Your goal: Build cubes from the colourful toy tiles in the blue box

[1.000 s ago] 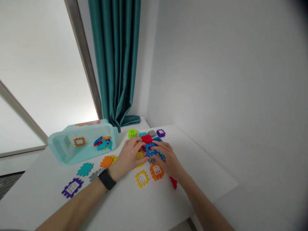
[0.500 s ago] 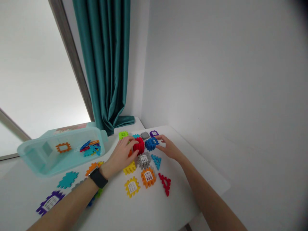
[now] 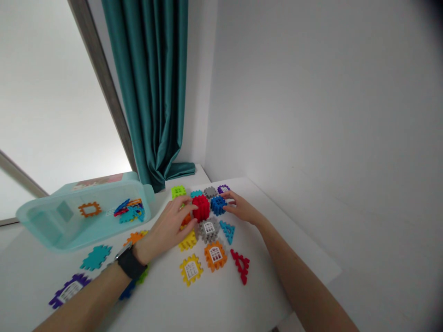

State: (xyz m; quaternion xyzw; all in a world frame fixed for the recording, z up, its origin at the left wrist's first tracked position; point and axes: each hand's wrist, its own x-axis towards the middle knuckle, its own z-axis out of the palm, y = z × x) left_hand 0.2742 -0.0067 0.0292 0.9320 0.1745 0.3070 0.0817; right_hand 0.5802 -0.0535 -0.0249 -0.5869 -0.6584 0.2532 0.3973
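My left hand [image 3: 172, 223], wearing a dark watch, is open with its fingers apart at the left edge of a stack of red building tiles [image 3: 201, 208]. It partly covers orange tiles [image 3: 187, 219] and yellow tiles [image 3: 188, 240]. The thumb and forefinger of my right hand [image 3: 240, 207] grip the right edge of a stack of blue building tiles [image 3: 218, 205]. Below the stacks lie grey tiles with a white window [image 3: 209, 229], a light blue triangle [image 3: 227, 231], orange tiles with a window [image 3: 215, 256] and a red triangle [image 3: 241, 266].
A pale turquoise bin [image 3: 83, 237] with several loose tiles stands on the white table [image 3: 249, 304] at left. Purple [image 3: 71, 290] and teal [image 3: 96, 257] tiles lie before it. Lime tiles [image 3: 178, 192] are at the back, near a green curtain [image 3: 152, 101] and the wall [image 3: 311, 138].
The blue tile at my right hand, which stuck out from its stack, now lies lined up on it. My left hand has drawn slightly left, showing more of the red stack.
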